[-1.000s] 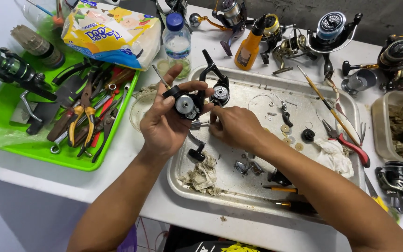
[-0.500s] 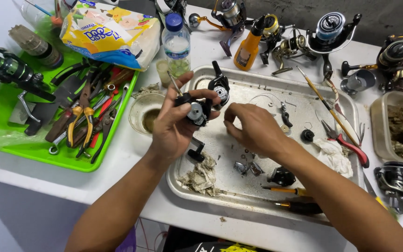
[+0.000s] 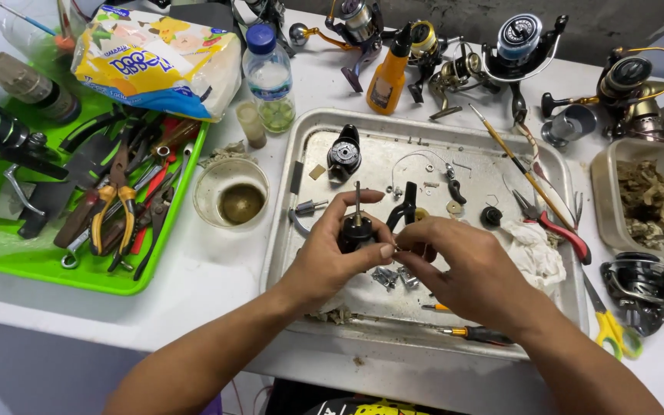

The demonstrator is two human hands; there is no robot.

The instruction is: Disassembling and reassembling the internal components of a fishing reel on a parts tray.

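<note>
My left hand (image 3: pixel 333 250) grips a black fishing reel body (image 3: pixel 356 228) with a thin metal shaft sticking straight up, held just above the metal tray (image 3: pixel 301 146). My right hand (image 3: pixel 466 265) meets it from the right, its fingertips pinched at the reel's side by the left thumb; whatever small part they pinch is hidden. A black reel part (image 3: pixel 344 152) lies at the tray's back. Loose screws (image 3: pixel 390 278) lie under my hands.
A green tray (image 3: pixel 9 257) of pliers and tools sits left. A glass bowl (image 3: pixel 230 192), water bottle (image 3: pixel 269 77), orange oil bottle (image 3: pixel 390 71) and several reels line the back. Red-handled pliers (image 3: pixel 553 223), a rag (image 3: pixel 533 250), screwdriver (image 3: pixel 474 333) and yellow scissors (image 3: pixel 612 327) lie right.
Both hands came down toward the tray's front with the reel body. One black reel part now lies at the tray's back. The shaft now points up.
</note>
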